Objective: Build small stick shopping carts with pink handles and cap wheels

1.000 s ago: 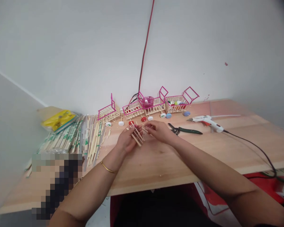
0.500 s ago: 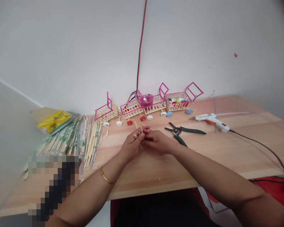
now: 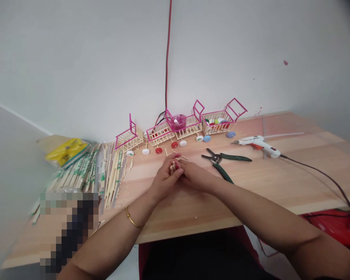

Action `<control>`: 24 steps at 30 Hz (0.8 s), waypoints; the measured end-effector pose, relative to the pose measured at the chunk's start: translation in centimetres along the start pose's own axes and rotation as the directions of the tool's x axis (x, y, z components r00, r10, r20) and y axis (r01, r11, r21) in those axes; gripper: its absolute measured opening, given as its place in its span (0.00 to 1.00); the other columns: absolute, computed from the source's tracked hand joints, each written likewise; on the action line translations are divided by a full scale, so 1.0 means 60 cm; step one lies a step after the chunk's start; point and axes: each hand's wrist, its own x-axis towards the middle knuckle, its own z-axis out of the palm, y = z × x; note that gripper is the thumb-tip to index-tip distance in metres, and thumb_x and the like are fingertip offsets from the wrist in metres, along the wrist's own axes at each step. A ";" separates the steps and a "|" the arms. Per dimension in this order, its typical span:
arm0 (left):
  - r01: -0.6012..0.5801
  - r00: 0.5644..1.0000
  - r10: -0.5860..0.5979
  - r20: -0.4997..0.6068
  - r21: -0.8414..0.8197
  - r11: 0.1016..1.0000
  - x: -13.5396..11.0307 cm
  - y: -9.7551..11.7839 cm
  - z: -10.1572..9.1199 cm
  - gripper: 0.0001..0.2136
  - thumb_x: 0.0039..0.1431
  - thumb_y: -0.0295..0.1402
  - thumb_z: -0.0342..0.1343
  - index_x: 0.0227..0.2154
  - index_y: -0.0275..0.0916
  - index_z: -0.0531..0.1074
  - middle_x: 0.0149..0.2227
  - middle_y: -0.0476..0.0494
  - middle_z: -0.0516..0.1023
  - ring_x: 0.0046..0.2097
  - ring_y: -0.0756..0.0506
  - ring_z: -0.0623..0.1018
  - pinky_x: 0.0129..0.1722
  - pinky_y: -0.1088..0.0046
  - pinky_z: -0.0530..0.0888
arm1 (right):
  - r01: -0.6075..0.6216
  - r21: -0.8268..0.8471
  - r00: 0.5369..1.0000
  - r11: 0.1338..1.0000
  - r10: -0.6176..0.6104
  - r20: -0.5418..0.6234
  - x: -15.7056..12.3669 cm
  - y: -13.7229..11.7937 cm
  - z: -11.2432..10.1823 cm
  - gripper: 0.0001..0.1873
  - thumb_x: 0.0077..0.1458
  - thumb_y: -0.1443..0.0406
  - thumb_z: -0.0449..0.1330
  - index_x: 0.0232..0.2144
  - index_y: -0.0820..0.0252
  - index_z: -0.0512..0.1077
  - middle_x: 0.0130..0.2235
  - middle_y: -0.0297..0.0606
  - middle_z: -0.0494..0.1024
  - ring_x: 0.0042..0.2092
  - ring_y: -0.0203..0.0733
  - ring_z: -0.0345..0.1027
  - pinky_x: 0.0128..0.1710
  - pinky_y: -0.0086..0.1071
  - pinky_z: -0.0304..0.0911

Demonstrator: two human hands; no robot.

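Observation:
My left hand [image 3: 164, 175] is closed round a small bundle of short wooden sticks [image 3: 172, 168], whose cut ends show above the thumb. Pressed against it, my right hand [image 3: 195, 174] curls its fingers round the same bundle; its fingertips are mostly hidden. A few loose short sticks [image 3: 182, 157] lie on the wooden table [image 3: 175, 221] just beyond my hands. To the right rests a pair of green-handled wire strippers [image 3: 217, 158], jaws apart. Behind stand several miniature stick carts [image 3: 160, 134] with pink rims and bottle-cap wheels [image 3: 158, 150].
A white glue gun [image 3: 261, 144] lies at right, its black cord [image 3: 317, 169] running off the table's edge. Long wooden sticks [image 3: 113, 179] and wrapped chopsticks [image 3: 76, 171] are piled at left under a yellow packet [image 3: 67, 151]. One cart holds a pink cup [image 3: 179, 122]; another holds coloured caps [image 3: 218, 123].
My hands have drawn closer together round the sticks, which stood out more above my fingers before. My left thumb now lies across the bundle. The view has shifted slightly.

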 end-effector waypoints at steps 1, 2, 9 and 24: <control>-0.037 0.999 0.039 -0.030 0.043 0.998 0.001 0.003 -0.002 0.05 0.54 0.34 0.61 0.33 0.40 0.74 0.52 0.40 0.70 0.54 0.41 0.68 0.56 0.65 0.62 | -0.004 -0.005 1.000 1.000 0.004 -0.001 -0.001 0.001 -0.002 0.17 0.55 0.73 0.53 0.48 0.64 0.69 0.50 0.50 0.73 0.52 0.48 0.66 0.53 0.43 0.62; -0.066 0.996 0.072 -0.057 0.091 0.994 0.001 0.006 -0.005 0.04 0.53 0.33 0.62 0.32 0.41 0.76 0.48 0.41 0.71 0.52 0.41 0.69 0.56 0.66 0.62 | -0.012 -0.010 1.000 1.000 0.012 0.001 -0.002 0.001 -0.003 0.18 0.56 0.72 0.53 0.49 0.63 0.69 0.51 0.50 0.73 0.53 0.48 0.66 0.53 0.44 0.61; -0.054 0.998 0.061 -0.027 0.202 0.978 0.004 0.013 -0.008 0.03 0.53 0.30 0.61 0.29 0.43 0.79 0.33 0.46 0.71 0.37 0.46 0.72 0.42 0.70 0.69 | -0.156 -0.138 0.979 0.978 0.172 0.112 -0.006 0.008 0.000 0.12 0.58 0.71 0.54 0.42 0.67 0.74 0.43 0.50 0.76 0.45 0.46 0.71 0.46 0.36 0.63; 0.021 0.999 -0.016 -0.037 0.130 0.991 0.016 0.010 -0.030 0.04 0.51 0.34 0.63 0.25 0.40 0.77 0.27 0.48 0.75 0.28 0.50 0.71 0.31 0.74 0.67 | -0.111 -0.141 0.984 0.984 0.128 0.120 -0.004 0.021 -0.021 0.06 0.54 0.65 0.61 0.33 0.63 0.75 0.33 0.40 0.76 0.34 0.39 0.68 0.35 0.29 0.59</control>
